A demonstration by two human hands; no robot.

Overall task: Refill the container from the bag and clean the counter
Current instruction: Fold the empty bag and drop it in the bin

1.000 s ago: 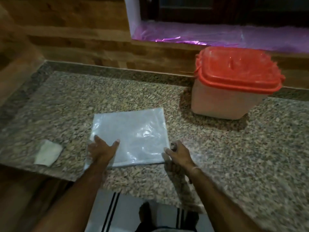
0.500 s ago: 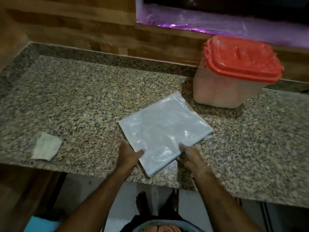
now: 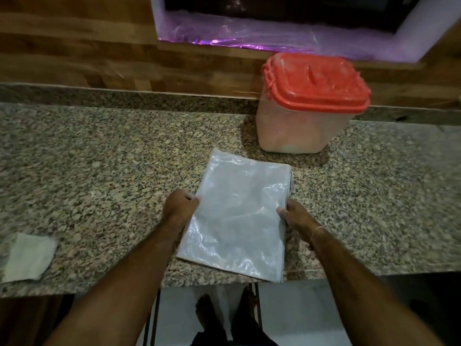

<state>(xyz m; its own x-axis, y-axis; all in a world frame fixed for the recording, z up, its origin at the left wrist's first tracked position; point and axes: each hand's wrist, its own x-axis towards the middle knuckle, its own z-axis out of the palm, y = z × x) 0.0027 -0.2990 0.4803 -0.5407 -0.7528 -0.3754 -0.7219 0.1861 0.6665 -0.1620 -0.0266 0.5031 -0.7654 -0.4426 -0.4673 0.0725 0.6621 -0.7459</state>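
Observation:
A flat, folded white woven bag [image 3: 237, 216] lies on the granite counter [image 3: 99, 176], its near edge reaching the counter's front edge. My left hand [image 3: 178, 208] grips the bag's left edge, thumb on top. My right hand [image 3: 296, 216] grips its right edge the same way. Behind the bag, at the back right, stands a translucent container [image 3: 299, 131] with a closed red lid [image 3: 316, 83].
A small white cloth [image 3: 27, 258] lies at the counter's front left. A wooden wall [image 3: 74, 46] and a window sill covered in purple film [image 3: 249, 36] run behind the counter. Below the front edge are the floor and the person's feet.
Both hands have turned the folded bag and slid it rightward, so its long side now points toward the container. The camera has also swung right.

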